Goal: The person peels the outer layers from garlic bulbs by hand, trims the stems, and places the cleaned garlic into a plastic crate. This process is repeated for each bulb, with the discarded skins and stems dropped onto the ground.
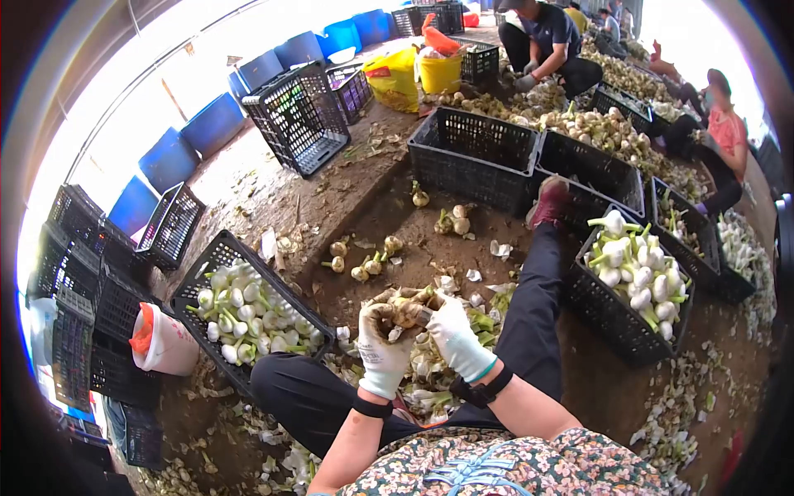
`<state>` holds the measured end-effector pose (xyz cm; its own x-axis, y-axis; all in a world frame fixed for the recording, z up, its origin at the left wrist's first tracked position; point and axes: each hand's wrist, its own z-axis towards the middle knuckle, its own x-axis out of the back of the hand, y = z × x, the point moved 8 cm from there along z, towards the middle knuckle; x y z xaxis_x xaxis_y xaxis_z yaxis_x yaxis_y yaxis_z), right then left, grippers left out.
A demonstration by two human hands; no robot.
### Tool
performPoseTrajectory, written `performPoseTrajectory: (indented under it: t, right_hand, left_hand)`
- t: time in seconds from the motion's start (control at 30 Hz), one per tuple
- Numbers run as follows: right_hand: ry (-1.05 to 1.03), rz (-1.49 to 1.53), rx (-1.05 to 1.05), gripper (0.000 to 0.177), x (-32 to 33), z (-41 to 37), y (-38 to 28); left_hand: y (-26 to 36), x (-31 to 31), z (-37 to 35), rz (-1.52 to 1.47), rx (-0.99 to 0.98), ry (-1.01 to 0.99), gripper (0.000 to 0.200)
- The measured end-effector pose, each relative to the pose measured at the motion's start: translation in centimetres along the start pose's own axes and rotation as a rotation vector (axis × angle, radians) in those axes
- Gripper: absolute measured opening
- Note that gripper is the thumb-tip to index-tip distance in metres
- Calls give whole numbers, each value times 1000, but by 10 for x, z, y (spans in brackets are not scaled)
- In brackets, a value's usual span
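A brown-skinned garlic bulb (405, 312) is between my two hands, above my lap. My left hand (380, 351), in a white glove with brown-stained fingers, is closed around it from the left. From the other side, my right hand (460, 335) pinches at the bulb in a cleaner white glove; a small dark piece shows at its fingertips, and I cannot tell what it is. Loose peelings and stalks (423, 372) lie below my hands. Several unpeeled bulbs (374, 263) rest on the ground just ahead.
Black crates of peeled white garlic stand at left (248, 310) and right (637, 273). Ahead are more black crates (473, 157) beside a long garlic heap (600, 136). A white bucket (169, 347) sits at far left. People (550, 50) work at the back and right.
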<state>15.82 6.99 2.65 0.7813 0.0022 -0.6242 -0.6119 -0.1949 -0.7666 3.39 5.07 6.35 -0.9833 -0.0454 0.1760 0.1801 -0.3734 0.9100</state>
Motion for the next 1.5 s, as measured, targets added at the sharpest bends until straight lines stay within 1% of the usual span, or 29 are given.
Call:
performPoseTrajectory:
  t: [0.1, 0.17, 0.23, 0.33, 0.4, 0.47, 0.5, 0.53, 0.6, 0.63, 0.67, 0.73, 0.8, 0.83, 0.87, 0.93, 1.0, 1.07, 1.1, 1.13, 1.2, 1.23, 1.27, 1.33, 1.37, 1.4, 1.43, 1.47, 1.5]
  right_hand:
    - [-6, 56, -35, 31, -4, -3, 1]
    - [-7, 41, -71, 32, -4, -6, 1]
    - [-139, 13, -46, 31, -16, -11, -8]
    - [-202, -75, -64, 34, -7, -8, -4]
    - [-207, -61, -108, 34, 7, -2, 3]
    - [-257, -206, 7, 29, 12, 1, -11]
    - [-346, -448, 219, 30, 7, 0, -25]
    - [-352, -449, 220, 30, 4, 1, -25]
    - [-231, -616, 127, 29, 10, 3, -15]
    - [-185, -723, 193, 28, 11, 3, -14]
    - [-96, -737, 317, 25, 13, 3, -15]
    - [-88, -631, 286, 22, 13, -2, -16]
    - [-132, -666, 258, 19, 17, 3, -20]
    - [-82, -689, 287, 14, 16, 2, -20]
    - [-81, -687, 280, 14, 14, 1, -20]
    - [39, -314, 47, 13, 28, 3, -6]
    - [302, 257, -27, 19, 70, 11, 10]
    - [265, -239, -229, 25, 100, 20, 17]
    - [63, -973, -53, 32, 95, 28, 8]
    - [66, -971, -60, 32, 90, 25, 8]
    - [53, -1192, 358, 36, 40, 10, -31]
    - [-85, -1007, 272, 35, 17, 9, -35]
    - [-248, -1137, 409, 33, -12, 2, -51]
    - [-357, -1246, 524, 26, -37, -5, -60]
    - [-353, -1244, 523, 26, -38, -3, -61]
    - [-422, -1375, 499, 22, -41, 0, -56]
    - [-492, -1506, 472, 19, -44, 1, -52]
    - [-489, -1506, 474, 19, -48, 2, -56]
    - [-496, -1588, 434, 18, -51, 1, -55]
  left_hand:
    - [10, 4, -2, 70, -41, 62, 54]
    - [-3, 4, -5, -76, 74, 52, 55]
    - [-6, 5, -6, -152, 98, 60, 55]
    - [-4, 8, -7, -211, 110, 58, 55]
    - [-3, 5, -9, -580, 204, 60, 51]
    - [-6, 11, -11, -675, 259, 12, 44]
    - [-13, 9, -13, -759, 373, 10, 43]
    - [-16, 5, -12, -843, 482, 9, 42]
    - [-38, 2, -18, -822, 532, 62, 42]
    - [-31, 2, -17, -664, 422, 40, 43]
    - [-22, 2, -14, -508, 310, 20, 43]
    - [-23, 5, -10, -494, 329, 25, 49]
    - [-39, 1, -15, -757, 610, -5, 55]
    - [-38, 3, -9, -540, 499, -24, 59]
    - [-32, 1, -6, -469, 365, -10, 56]
    - [-30, 0, -6, -627, 437, -1, 56]
    - [-27, 0, -8, -817, 498, -67, 60]
    - [-24, 4, -10, -904, 548, -62, 63]
    - [-28, 6, -10, -903, 550, -61, 63]
    - [-33, 9, -11, -833, 534, -73, 65]
    - [-38, 7, -14, -769, 523, -93, 66]
    - [-39, 7, -14, -646, 504, -96, 68]
    - [-39, 7, -15, -521, 483, -102, 69]
    - [-33, 1, -13, -527, 528, -136, 71]
    - [-32, 3, -11, -413, 454, -151, 71]
    - [-30, 4, -8, -301, 375, -164, 71]
    - [-32, 3, -11, -292, 406, -177, 72]
    - [-31, 3, -10, -293, 405, -179, 72]
    - [-23, 4, -8, -98, 292, -214, 72]
